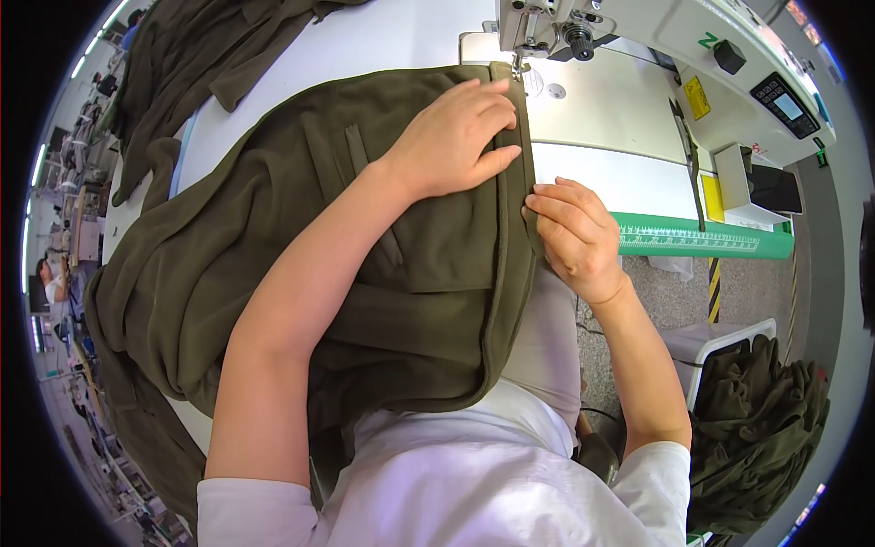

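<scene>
A dark olive fleece garment (pixel 437 251) is spread over the white table and hangs down onto my lap. Its long straight edge band (pixel 526 118) runs up to the presser foot (pixel 517 69) of a sewing machine (pixel 629 23). My left hand (pixel 458 139) lies flat on the cloth beside the band, fingers stretched toward the foot. Closer to me, my right hand (pixel 574 235) pinches the outer edge of the band between thumb and fingers. A slanted pocket welt (pixel 355 146) shows to the left of my left hand.
More olive fabric (pixel 196 68) lies at the far left. A green edge strip with a ruler scale (pixel 684 236) borders the table on the right, near a white box (pixel 740 187). On the floor, a white crate (pixel 729 339) holds heaped olive cloth (pixel 756 428).
</scene>
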Motion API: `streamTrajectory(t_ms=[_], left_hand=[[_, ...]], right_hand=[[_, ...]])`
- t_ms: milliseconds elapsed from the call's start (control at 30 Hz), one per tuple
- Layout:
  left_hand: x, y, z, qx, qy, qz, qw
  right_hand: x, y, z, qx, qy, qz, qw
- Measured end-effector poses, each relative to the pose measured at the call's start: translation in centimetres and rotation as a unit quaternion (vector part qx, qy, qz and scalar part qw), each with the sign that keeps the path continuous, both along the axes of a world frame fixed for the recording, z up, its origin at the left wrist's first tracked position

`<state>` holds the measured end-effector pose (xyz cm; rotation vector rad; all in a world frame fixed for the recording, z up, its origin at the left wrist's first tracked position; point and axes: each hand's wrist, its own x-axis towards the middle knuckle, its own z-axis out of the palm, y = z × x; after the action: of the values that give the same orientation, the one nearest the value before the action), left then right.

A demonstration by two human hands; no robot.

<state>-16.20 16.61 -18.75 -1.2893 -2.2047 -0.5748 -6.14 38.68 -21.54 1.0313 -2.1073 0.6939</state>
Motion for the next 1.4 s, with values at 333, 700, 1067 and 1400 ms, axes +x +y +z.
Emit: streamTrajectory(t_ms=[333,700,1067,1400], left_hand=[[-0.5,-0.3,-1.0,0.005,-0.164,0.042,0.986],[-1.5,-0.4,-1.4,0.017,-0.121,0.016,0.992],[-2.4,-0.4,-1.4,0.015,-0.123,0.016,0.992],[-3.6,-0.4,-1.6,0.021,-0.1,0.021,0.994]], right_hand=[[0.0,-0.1,0.2,-0.001,-0.045,-0.007,0.999],[-0.3,-0.2,0.8,0.025,-0.068,-0.01,0.997],[-0.9,-0.3,0.9,0.025,-0.064,-0.014,0.998],[-1.7,-0.5,0.8,0.018,-0.084,-0.038,0.996]])
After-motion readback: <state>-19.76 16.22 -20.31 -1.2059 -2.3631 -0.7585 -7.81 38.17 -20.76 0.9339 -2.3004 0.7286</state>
